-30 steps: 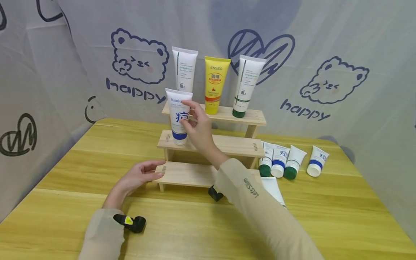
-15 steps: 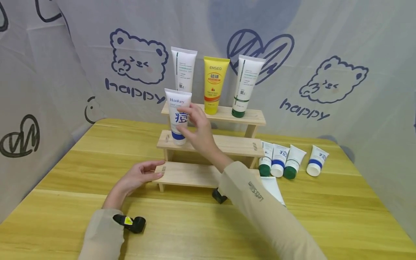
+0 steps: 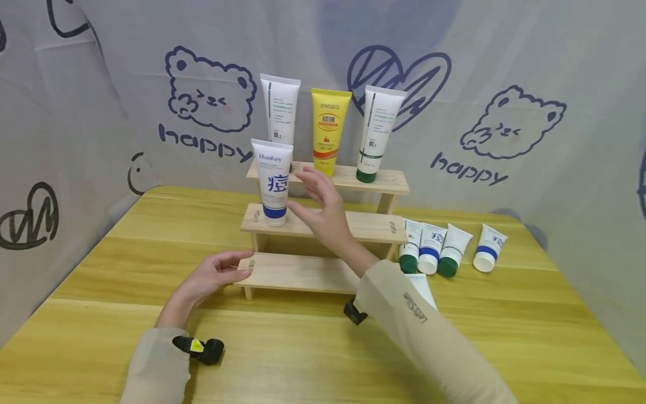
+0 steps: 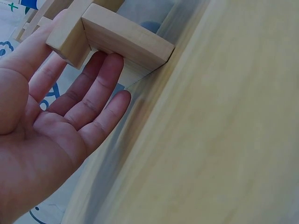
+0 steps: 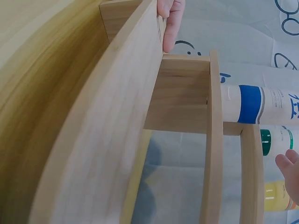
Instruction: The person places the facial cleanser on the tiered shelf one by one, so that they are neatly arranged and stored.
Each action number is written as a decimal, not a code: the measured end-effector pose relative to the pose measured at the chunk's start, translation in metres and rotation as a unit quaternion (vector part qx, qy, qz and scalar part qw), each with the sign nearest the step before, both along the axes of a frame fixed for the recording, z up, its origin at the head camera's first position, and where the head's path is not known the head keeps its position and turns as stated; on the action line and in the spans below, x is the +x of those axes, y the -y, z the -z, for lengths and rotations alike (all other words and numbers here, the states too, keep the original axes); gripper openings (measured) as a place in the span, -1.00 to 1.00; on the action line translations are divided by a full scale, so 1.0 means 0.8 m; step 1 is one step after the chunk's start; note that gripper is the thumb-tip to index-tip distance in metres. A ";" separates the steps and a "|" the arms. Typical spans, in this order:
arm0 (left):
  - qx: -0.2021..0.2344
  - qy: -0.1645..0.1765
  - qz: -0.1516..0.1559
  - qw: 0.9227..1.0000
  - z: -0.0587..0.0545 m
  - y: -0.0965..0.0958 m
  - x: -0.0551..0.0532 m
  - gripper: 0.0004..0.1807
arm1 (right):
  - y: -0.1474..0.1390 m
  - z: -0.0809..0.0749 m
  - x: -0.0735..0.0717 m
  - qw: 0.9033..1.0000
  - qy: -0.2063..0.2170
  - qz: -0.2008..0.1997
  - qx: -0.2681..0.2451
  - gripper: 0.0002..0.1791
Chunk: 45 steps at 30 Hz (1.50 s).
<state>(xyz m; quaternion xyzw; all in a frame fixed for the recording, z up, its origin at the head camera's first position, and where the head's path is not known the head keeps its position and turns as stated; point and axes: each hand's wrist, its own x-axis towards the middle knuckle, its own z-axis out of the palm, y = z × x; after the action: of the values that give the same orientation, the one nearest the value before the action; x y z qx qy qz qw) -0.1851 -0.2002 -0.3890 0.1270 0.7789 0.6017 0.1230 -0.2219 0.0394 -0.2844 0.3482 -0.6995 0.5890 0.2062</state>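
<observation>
A white tube with a blue band (image 3: 275, 179) stands upright on its cap at the left end of the middle shelf of a three-step wooden display stand (image 3: 303, 272). My right hand (image 3: 325, 210) is just right of this tube, fingers spread and nothing held, thumb tip close to the tube's side. My left hand (image 3: 214, 278) grips the left end of the lowest shelf, thumb at the front and index finger toward the back. In the left wrist view, other fingers of the left hand (image 4: 70, 112) lie against the shelf's leg (image 4: 126, 37).
On the top shelf stand a white tube (image 3: 280, 109), a yellow tube (image 3: 330, 129) and another white tube (image 3: 379, 134) with a green cap. Several tubes (image 3: 430, 247) lie right of the stand, one (image 3: 489, 247) apart. A white tube (image 3: 423, 289) lies partly behind the right sleeve.
My right hand has let go of the blue-banded tube and drawn away to the right, its fingers opening. The tube stays standing on the middle shelf. My left hand keeps its place.
</observation>
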 end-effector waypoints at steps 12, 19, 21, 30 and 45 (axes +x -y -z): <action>0.000 0.003 -0.001 1.000 0.000 -0.002 0.001 -0.41 | -0.026 0.015 0.004 0.996 0.053 0.001 -0.076 -0.53; -0.005 0.004 -0.004 1.000 0.000 -0.003 0.000 -0.40 | -0.043 0.017 0.009 0.992 0.081 0.002 -0.098 -0.57; -0.007 0.004 -0.004 1.000 0.001 -0.003 -0.001 -0.41 | -0.047 0.018 0.010 0.991 0.089 0.006 -0.099 -0.57; -0.012 -0.003 -0.007 1.000 0.002 -0.001 0.000 -0.41 | -0.057 0.024 0.017 0.987 0.123 0.015 -0.099 -0.61; -0.002 -0.001 -0.005 1.000 -0.001 -0.003 0.002 -0.42 | -0.077 0.032 0.023 0.986 0.124 0.031 -0.106 -0.62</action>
<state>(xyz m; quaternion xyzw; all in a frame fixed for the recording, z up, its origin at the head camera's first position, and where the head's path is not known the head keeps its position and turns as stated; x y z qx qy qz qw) -0.1834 -0.1977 -0.3882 0.1235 0.7807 0.6008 0.1196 -0.2034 0.1011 -0.3097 0.2270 -0.6636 0.6918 0.1717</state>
